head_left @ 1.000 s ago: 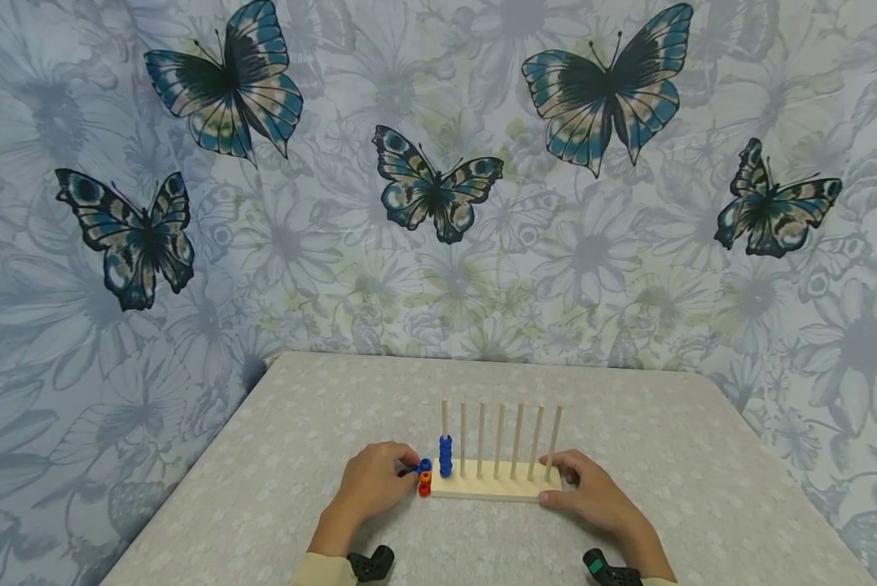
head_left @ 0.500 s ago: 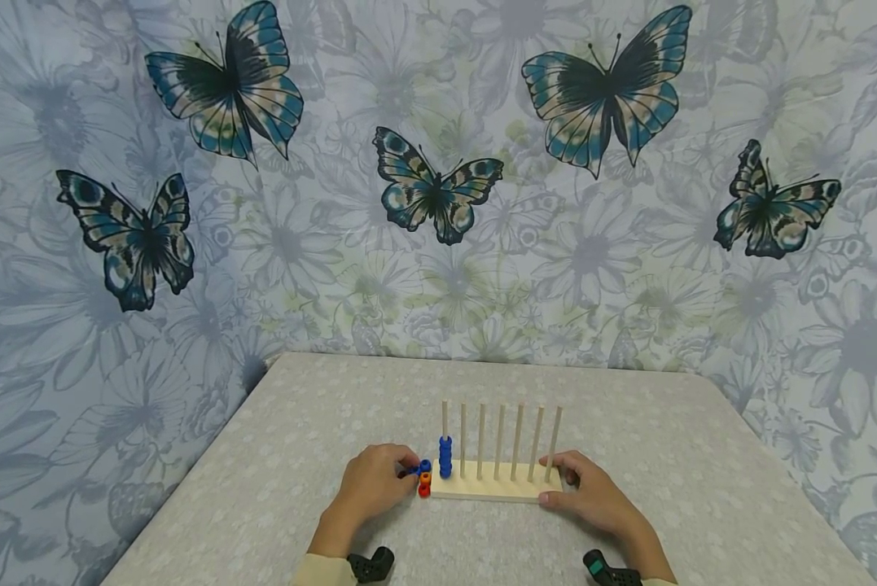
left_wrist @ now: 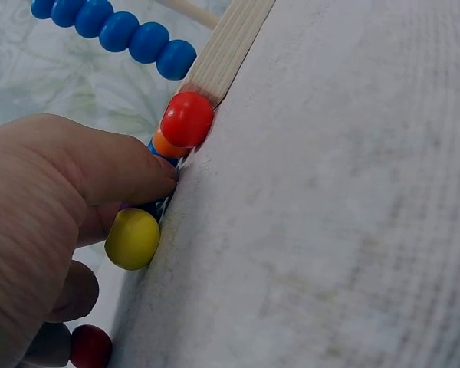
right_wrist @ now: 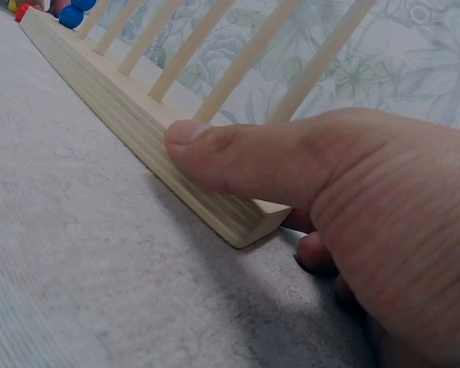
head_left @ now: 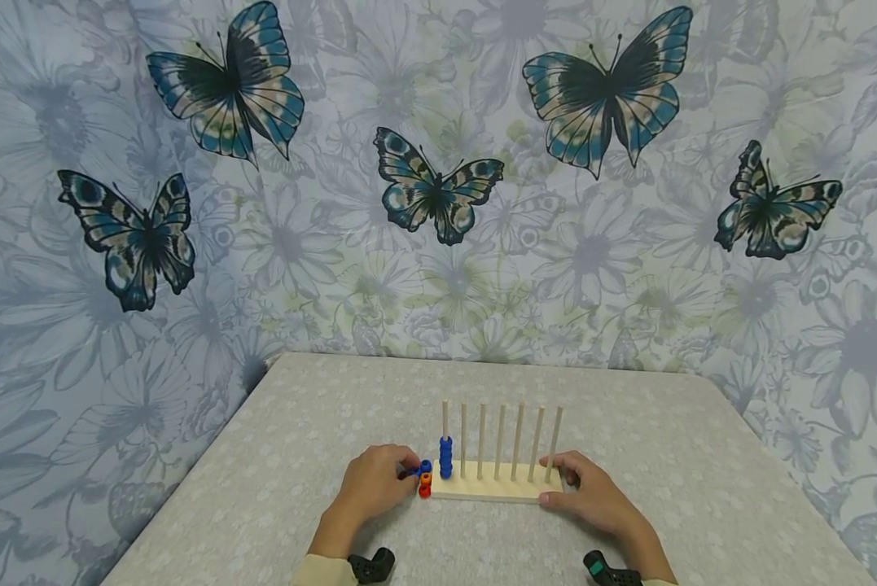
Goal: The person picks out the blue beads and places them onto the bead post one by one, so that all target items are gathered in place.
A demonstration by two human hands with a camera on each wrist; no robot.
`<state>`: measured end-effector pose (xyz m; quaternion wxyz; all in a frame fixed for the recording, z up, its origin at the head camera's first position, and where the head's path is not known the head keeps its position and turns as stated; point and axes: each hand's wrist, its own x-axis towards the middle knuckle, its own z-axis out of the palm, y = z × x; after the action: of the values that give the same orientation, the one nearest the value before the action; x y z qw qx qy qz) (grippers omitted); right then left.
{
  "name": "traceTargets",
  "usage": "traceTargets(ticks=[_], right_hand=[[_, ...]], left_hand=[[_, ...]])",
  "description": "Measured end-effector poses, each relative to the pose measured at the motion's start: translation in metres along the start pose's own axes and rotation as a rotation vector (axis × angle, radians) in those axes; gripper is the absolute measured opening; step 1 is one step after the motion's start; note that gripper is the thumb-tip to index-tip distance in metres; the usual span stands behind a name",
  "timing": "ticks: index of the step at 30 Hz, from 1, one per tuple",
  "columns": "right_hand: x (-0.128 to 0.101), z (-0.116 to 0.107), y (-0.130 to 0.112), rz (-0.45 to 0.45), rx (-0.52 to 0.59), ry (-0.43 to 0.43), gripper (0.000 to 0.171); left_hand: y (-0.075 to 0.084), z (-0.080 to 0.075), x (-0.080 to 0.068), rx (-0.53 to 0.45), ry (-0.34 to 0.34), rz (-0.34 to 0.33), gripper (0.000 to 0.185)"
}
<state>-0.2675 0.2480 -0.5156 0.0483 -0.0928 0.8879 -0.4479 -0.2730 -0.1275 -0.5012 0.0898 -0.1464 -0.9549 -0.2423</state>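
seven pegs rise from the wooden base (head_left: 493, 488) mid-table, where the left hand (head_left: 370, 487) pinches a blue bead (head_left: 424, 466) at its left end and the right hand (head_left: 592, 498) grips its right end, thumb pressed along the front edge.

Grey patterned tablecloth (head_left: 299, 423), butterfly-print curtain (head_left: 438, 187) behind the table

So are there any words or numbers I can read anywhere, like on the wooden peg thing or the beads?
None: no words, numbers or signs can be read in any view.
The wooden peg board is bare wood.
The blue beads are plain.
The butterfly curtain shows only pictures.
The black wrist devices show no readable marks.
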Motion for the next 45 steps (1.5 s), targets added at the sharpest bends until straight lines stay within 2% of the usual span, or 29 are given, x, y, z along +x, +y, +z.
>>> traceTargets(ticks=[9, 21, 30, 36, 45], right_hand=[[-0.0008, -0.0005, -0.0021, -0.023, 0.006, -0.002, 0.056], [-0.0006, 0.0024, -0.0008, 0.011, -0.009, 0.013, 0.057], [-0.0013, 0.0016, -0.0030, 0.014, 0.002, 0.010, 0.057], [-0.0019, 0.0009, -0.0045, 0.011, 0.005, 0.011, 0.057], [-0.0015, 0.0013, -0.0026, 0.005, -0.002, 0.004, 0.056]], left_hand=[[0.0022, -0.0016, -0.0012, 0.002, 0.015, 0.018, 0.012], [0.0016, -0.0027, -0.0016, -0.001, 0.022, 0.022, 0.011], [-0.0008, -0.0042, -0.0019, -0.028, 0.041, -0.002, 0.011], [-0.0006, -0.0051, -0.0017, -0.032, 0.085, -0.035, 0.014], [0.0006, -0.0050, -0.0019, 0.000, 0.141, -0.040, 0.017]])
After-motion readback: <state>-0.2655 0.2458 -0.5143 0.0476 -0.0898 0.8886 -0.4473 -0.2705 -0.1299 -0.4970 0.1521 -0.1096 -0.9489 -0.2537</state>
